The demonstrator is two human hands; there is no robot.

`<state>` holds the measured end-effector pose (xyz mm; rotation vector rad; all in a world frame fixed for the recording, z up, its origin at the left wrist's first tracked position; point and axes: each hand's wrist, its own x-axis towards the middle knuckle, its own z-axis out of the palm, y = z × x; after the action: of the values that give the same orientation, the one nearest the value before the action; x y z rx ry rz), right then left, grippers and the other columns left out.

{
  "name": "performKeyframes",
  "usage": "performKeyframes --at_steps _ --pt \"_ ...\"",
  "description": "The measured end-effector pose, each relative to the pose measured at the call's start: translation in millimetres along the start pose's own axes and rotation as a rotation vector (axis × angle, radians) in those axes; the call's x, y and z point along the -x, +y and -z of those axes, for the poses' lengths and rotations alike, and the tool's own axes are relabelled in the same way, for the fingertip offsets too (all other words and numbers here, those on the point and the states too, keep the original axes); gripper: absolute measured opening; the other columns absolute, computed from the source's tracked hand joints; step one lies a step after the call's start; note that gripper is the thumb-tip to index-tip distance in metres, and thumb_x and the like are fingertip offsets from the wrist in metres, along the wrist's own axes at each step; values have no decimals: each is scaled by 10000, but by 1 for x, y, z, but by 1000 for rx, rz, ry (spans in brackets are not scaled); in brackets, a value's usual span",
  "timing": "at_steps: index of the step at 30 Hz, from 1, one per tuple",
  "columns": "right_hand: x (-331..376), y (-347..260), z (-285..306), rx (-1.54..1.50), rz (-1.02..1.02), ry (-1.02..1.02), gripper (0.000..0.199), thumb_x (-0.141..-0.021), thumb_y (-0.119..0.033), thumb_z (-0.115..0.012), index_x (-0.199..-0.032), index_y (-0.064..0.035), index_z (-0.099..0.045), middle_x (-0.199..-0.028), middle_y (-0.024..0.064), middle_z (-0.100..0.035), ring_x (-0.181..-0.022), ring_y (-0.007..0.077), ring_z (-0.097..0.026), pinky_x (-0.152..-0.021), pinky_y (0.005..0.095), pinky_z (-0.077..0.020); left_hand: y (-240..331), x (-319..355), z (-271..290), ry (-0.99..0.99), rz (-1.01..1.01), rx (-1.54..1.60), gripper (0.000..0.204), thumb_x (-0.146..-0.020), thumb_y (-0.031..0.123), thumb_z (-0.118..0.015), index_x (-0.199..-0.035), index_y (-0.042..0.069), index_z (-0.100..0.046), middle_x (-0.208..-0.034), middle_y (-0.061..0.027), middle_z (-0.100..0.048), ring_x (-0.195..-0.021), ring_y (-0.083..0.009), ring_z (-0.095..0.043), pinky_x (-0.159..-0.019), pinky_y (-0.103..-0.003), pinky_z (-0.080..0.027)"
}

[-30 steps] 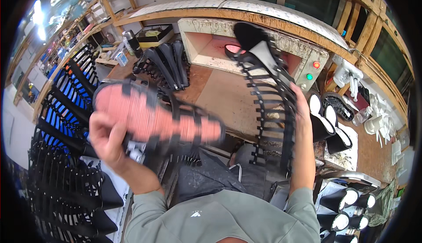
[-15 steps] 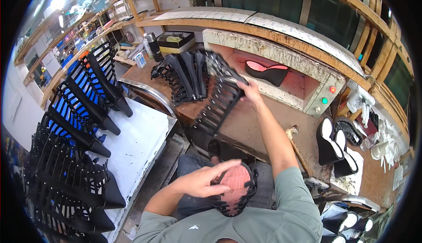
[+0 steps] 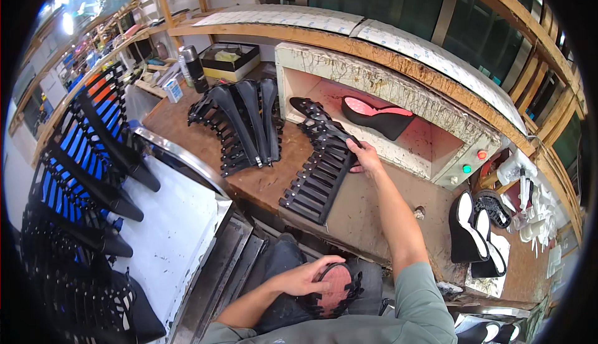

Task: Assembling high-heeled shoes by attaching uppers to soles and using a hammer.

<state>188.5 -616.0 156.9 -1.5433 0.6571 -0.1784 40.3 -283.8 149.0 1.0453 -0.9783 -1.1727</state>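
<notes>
My right hand (image 3: 366,156) grips the edge of a black strappy boot upper (image 3: 317,185), fingers closed. The upper, with rows of studded straps, lies spread on the bench, its narrower end by the mouth of a heater box (image 3: 386,76). Over my lap, my left hand (image 3: 305,278) clasps a strappy shoe (image 3: 334,291), its pinkish underside up and black straps around its rim. Inside the heater box sits a black wedge sole (image 3: 380,118), its upper face glowing pink. Left of the held upper, several more black boot uppers (image 3: 246,120) lie together.
On a white-topped stand (image 3: 168,213) at left, several tall black strappy boots (image 3: 112,145) lean in a row. Black wedge soles (image 3: 470,229) with white tops are at the bench's right. A flask (image 3: 193,70) and an open box (image 3: 227,61) stand at the back; a metal rail (image 3: 180,157) curves between stand and bench.
My right hand has brought the boot upper down onto the bench in front of the heater box. My left hand has closed from spread fingers onto the shoe. The whole view has shifted slightly.
</notes>
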Motion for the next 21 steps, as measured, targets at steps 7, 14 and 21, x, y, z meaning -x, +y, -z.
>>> performKeyframes --at_steps 7,14,21 --pt "-60 3 112 310 555 695 827 -741 -465 -782 -1247 106 -462 -953 165 -632 -728 219 -636 -623 334 -520 27 12 22 327 75 -507 476 -896 146 -651 -1303 65 -417 -797 -88 -638 -672 -144 -586 -591 -294 -464" --pt "-71 -50 165 -29 453 180 656 -742 -246 -822 -1282 -29 -520 -1219 61 -596 -1152 177 -503 -1021 316 -353 26 -8 25 284 304 -452 513 -897 219 -613 -1340 91 -387 -868 -196 -651 -739 -328 -642 -684 -384 -504" --pt "-54 -46 140 65 507 337 532 -730 -226 -819 -1172 -29 -598 -1117 76 -634 -1007 184 -579 -906 330 -452 8 -16 14 371 260 -432 550 -894 228 -619 -1365 81 -377 -931 -192 -652 -753 -307 -645 -717 -371 -506"
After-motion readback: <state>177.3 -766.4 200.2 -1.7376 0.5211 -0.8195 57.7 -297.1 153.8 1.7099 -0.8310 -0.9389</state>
